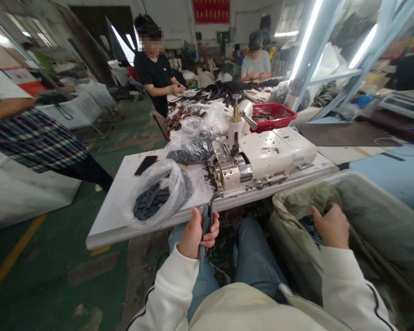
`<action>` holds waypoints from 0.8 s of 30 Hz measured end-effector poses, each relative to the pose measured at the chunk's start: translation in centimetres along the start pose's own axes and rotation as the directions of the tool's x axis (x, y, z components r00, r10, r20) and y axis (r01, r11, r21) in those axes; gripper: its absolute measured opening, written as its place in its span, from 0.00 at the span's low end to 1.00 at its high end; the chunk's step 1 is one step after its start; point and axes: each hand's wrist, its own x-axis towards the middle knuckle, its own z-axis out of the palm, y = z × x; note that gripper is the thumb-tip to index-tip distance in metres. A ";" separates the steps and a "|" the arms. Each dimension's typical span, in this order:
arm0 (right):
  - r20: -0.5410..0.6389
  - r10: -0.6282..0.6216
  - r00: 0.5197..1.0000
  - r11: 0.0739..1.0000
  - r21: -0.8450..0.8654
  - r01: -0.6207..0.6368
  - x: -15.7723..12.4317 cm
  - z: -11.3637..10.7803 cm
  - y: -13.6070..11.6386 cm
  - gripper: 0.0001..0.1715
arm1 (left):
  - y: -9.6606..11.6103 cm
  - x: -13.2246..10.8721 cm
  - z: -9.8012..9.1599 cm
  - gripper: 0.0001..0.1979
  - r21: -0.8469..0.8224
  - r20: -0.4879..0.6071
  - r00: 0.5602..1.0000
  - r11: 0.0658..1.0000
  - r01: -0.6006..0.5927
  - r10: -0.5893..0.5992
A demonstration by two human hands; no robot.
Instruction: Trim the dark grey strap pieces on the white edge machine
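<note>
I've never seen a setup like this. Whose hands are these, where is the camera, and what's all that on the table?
There is no robot here: these are a person's bare hands, and the single picture comes from a camera worn on that person's head, looking forward and down. The left hand holds a few dark gray strips. The right hand reaches into a pale tub with a greenish liner, over more dark pieces; whether it grips any is hidden. On the white table sit a cream-colored machine, an open plastic bag of dark gray pieces, another filled bag and a flat dark object, perhaps a phone.
</note>
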 end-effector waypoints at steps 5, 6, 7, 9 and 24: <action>0.557 -0.485 0.674 0.605 0.771 -0.201 -7.1 1.0 -9.6 0.27 | -1.0 1.1 1.8 0.36 0.086 0.102 0.990 0.993 0.087 -0.095; 0.593 -0.572 0.566 0.545 0.791 -0.278 -8.7 1.5 -12.0 0.25 | -1.1 1.0 2.0 0.35 0.117 0.104 0.989 0.989 0.091 -0.104; 0.585 -0.633 0.507 0.506 0.808 -0.300 -10.1 2.0 -14.0 0.24 | -1.2 0.8 2.1 0.32 0.156 0.099 0.989 0.984 0.091 -0.107; 0.565 -0.673 0.478 0.478 0.825 -0.302 -12.4 3.0 -16.6 0.24 | -1.2 0.1 2.1 0.25 0.234 0.065 0.993 0.969 0.082 -0.100; 0.701 -0.459 0.546 0.137 0.663 -0.736 -13.0 4.1 -15.4 0.13 | -1.8 -2.4 -0.2 0.16 0.189 -0.131 0.988 0.977 0.101 -0.077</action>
